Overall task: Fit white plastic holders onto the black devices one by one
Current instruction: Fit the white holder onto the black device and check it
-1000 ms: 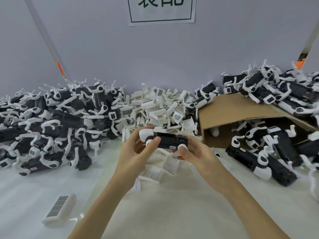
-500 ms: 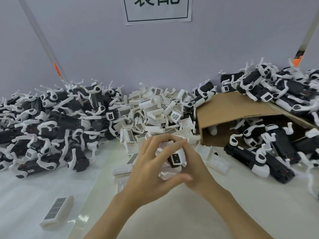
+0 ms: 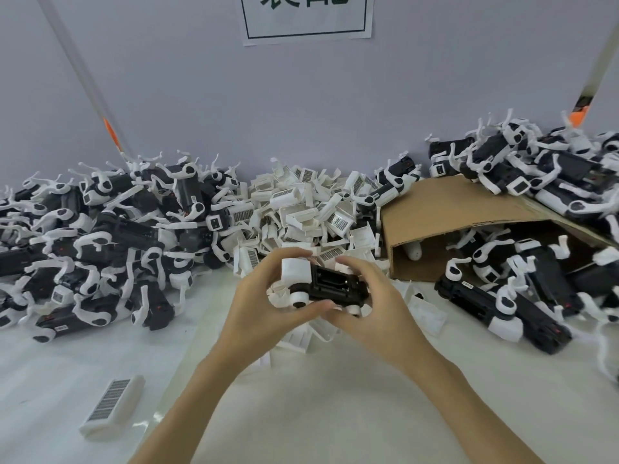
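Sitting at the centre of the frame, the black device (image 3: 336,287) is held above the tabletop (image 3: 335,396) between both hands, with a white plastic holder (image 3: 296,270) seated over its left end. The left hand (image 3: 264,304) grips that left end, fingers curled over the holder from above and thumb reaching under the device body. The right hand (image 3: 371,303) grips the right end, fingers curled over the top and thumb pressed along the near edge by a white wheel-like part (image 3: 353,309). Another round white part (image 3: 299,297) shows below the holder.

Just behind the hands, at mid-frame, lies a heap of loose white holders (image 3: 301,209), many showing barcode labels. More loose white pieces (image 3: 301,336) lie on the tabletop directly beneath the hands. To the left of the frame spreads a large pile of black devices with white fittings (image 3: 100,236). At the right an open cardboard box (image 3: 452,209) lies on its side, with more devices inside it (image 3: 522,262), on top of it (image 3: 536,169) and spilling out in front. One white piece with a barcode (image 3: 114,406) lies alone at lower left. A paper sign (image 3: 306,15) hangs on the wall at top centre.
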Action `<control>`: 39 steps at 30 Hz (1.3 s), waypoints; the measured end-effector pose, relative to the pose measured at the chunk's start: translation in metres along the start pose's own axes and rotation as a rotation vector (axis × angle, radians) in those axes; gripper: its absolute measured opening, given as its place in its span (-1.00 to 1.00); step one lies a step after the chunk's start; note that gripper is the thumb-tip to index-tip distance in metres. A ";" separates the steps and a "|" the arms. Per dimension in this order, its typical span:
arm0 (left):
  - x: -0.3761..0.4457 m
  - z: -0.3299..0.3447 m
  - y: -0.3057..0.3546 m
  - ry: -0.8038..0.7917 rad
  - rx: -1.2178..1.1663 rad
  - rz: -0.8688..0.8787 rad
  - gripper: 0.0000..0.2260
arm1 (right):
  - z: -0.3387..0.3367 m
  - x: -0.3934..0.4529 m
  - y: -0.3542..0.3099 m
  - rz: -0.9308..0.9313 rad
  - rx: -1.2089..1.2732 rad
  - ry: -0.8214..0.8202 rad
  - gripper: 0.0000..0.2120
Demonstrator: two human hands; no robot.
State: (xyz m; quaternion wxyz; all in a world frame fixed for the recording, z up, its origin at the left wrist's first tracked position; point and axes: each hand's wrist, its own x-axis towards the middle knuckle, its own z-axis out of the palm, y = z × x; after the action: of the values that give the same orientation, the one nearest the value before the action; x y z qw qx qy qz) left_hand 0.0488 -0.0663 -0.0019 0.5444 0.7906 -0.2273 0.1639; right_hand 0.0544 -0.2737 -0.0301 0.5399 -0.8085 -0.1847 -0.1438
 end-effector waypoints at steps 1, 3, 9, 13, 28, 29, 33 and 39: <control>0.001 -0.002 -0.001 0.007 -0.010 0.016 -0.44 | -0.003 0.001 0.000 0.027 0.041 -0.039 -0.32; 0.002 -0.007 -0.001 -0.018 0.058 0.062 -0.41 | -0.009 0.003 0.000 0.014 0.054 -0.056 -0.36; 0.000 0.006 -0.002 0.055 0.074 -0.107 -0.45 | -0.012 0.006 0.001 -0.342 -0.245 0.231 -0.38; 0.001 0.005 0.002 0.052 -0.278 -0.514 -0.40 | -0.008 0.004 0.002 -0.487 -0.430 0.221 -0.39; 0.005 -0.003 0.002 0.047 -0.287 -0.441 -0.46 | -0.001 0.006 0.001 -0.277 -0.315 0.207 -0.01; 0.005 -0.004 0.001 0.080 -0.268 -0.408 -0.41 | -0.003 0.004 0.001 -0.124 -0.159 0.096 0.06; 0.007 -0.006 -0.006 0.205 -0.212 -0.366 -0.33 | -0.008 0.001 -0.001 0.218 0.308 -0.145 -0.17; 0.007 -0.008 -0.014 0.112 -0.194 -0.345 -0.38 | -0.010 0.008 -0.001 0.199 0.489 0.026 -0.37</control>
State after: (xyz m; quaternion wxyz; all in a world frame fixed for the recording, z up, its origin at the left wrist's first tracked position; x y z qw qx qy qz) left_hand 0.0618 -0.0556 -0.0063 0.6499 0.7513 -0.0727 0.0893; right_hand 0.0610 -0.2816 -0.0215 0.7332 -0.6662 -0.1265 -0.0513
